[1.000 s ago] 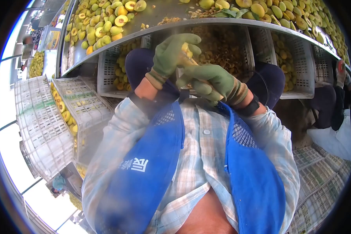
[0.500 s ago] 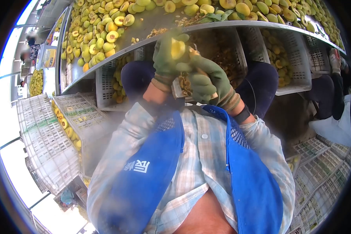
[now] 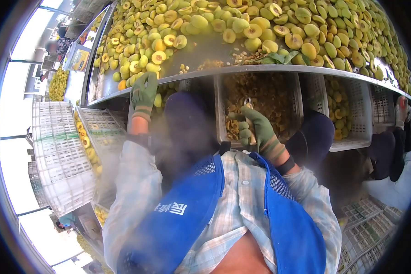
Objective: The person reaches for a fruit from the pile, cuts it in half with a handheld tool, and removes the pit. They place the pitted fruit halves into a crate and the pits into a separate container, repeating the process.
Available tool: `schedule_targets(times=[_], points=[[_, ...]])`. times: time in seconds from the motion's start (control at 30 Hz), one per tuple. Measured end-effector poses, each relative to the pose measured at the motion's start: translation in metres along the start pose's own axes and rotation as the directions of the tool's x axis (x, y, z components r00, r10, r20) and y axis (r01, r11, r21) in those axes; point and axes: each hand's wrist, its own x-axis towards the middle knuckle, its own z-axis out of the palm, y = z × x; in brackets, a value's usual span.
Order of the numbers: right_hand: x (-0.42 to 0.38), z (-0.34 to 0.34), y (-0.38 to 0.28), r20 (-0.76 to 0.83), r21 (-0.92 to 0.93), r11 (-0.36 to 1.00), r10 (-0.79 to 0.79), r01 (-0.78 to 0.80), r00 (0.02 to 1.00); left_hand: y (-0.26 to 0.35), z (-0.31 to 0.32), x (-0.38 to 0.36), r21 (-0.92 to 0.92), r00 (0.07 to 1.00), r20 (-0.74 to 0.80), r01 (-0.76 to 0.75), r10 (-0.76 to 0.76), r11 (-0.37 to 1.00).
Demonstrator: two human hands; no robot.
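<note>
My gloved left hand point(image 3: 144, 91) is at the metal table's near edge, over a crate holding fruit halves point(image 3: 158, 100). Its fingers are loosely bent and apart, and no fruit shows in them. In front of my body, my gloved right hand point(image 3: 259, 128) is wrapped round the wooden handle of a small pitting tool point(image 3: 249, 107), its metal tip pointing up toward the table. Below that tip sits a white crate point(image 3: 220, 109) with brown-yellow scraps and stones. Yellow-green stone fruit point(image 3: 198, 21), many pieces cut in half, covers much of the tabletop.
The metal table rim point(image 3: 260, 68) curves across in front of me. Another crate of fruit halves point(image 3: 365, 114) stands under it to the right. Stacked white crates point(image 3: 59, 150) rise at my left. A co-worker's hand point(image 3: 401, 109) shows at far right. Leaves point(image 3: 281, 57) lie among the fruit.
My left hand has moved left, away from the right hand, and the fruit half it held is gone from it. My right hand keeps the pitting tool. The view has shifted, showing more table.
</note>
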Motion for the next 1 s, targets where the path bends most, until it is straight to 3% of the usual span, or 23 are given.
schedule_targets(times=[0.03, 0.07, 0.13, 0.2, 0.3, 0.43, 0.57, 0.67, 0.77, 0.87, 0.9, 0.93, 1.0], points=[[0.002, 0.003, 0.002, -0.017, -0.017, 1.0, 0.006, -0.006, 1.0, -0.004, 0.003, 0.014, -0.004, 0.999, 0.023, -0.031, 0.031, 1.0], [0.004, 0.006, 0.003, -0.036, -0.036, 0.999, 0.009, -0.01, 0.999, -0.024, 0.029, 0.03, -0.182, 0.998, -0.035, -0.055, 0.049, 0.982], [0.008, 0.005, 0.001, -0.038, -0.021, 0.999, 0.044, -0.045, 0.998, 0.003, 0.039, 0.07, -0.303, 0.956, 0.173, 0.281, -0.237, 0.911], [0.01, 0.004, -0.001, -0.081, -0.027, 1.0, 0.008, -0.01, 0.997, 0.007, 0.073, 0.111, -0.077, 0.938, 0.203, 0.3, -0.28, 0.951], [0.005, 0.009, -0.006, -0.143, -0.016, 0.998, -0.057, 0.055, 0.988, 0.021, 0.113, 0.154, 0.092, 0.906, 0.247, 0.331, -0.343, 0.939], [0.009, 0.003, -0.009, -0.129, -0.118, 0.989, -0.103, 0.088, 0.986, 0.027, 0.113, 0.159, -0.042, 0.897, 0.28, 0.367, -0.342, 0.929], [0.011, 0.018, -0.011, -0.128, -0.303, 0.946, -0.158, 0.113, 0.979, 0.04, 0.089, 0.145, -0.058, 0.913, 0.307, 0.298, -0.267, 0.953], [0.009, 0.034, -0.019, -0.096, -0.393, 0.9, -0.246, 0.19, 0.964, 0.065, 0.063, 0.106, -0.373, 0.959, 0.276, 0.168, -0.064, 0.913], [0.004, 0.052, -0.034, -0.009, -0.487, 0.822, -0.341, 0.294, 0.94, 0.115, 0.031, 0.051, -0.648, 0.972, 0.065, -0.132, 0.228, 0.75], [0.009, 0.057, -0.039, 0.008, -0.449, 0.831, -0.362, 0.327, 0.932, 0.147, 0.012, 0.013, -0.607, 0.863, -0.026, -0.415, 0.504, 0.678], [0.008, 0.057, -0.035, 0.0, -0.412, 0.85, -0.361, 0.329, 0.933, 0.153, 0.012, 0.003, -0.656, 0.849, 0.004, -0.396, 0.528, 0.643], [0.003, 0.057, -0.03, 0.121, -0.388, 0.81, -0.428, 0.44, 0.895, 0.157, 0.011, -0.005, -0.701, 0.834, 0.032, -0.375, 0.551, 0.607], [-0.001, 0.046, -0.028, 0.096, -0.309, 0.84, -0.439, 0.446, 0.893, 0.16, 0.008, -0.012, -0.749, 0.773, 0.084, -0.368, 0.629, 0.552]])
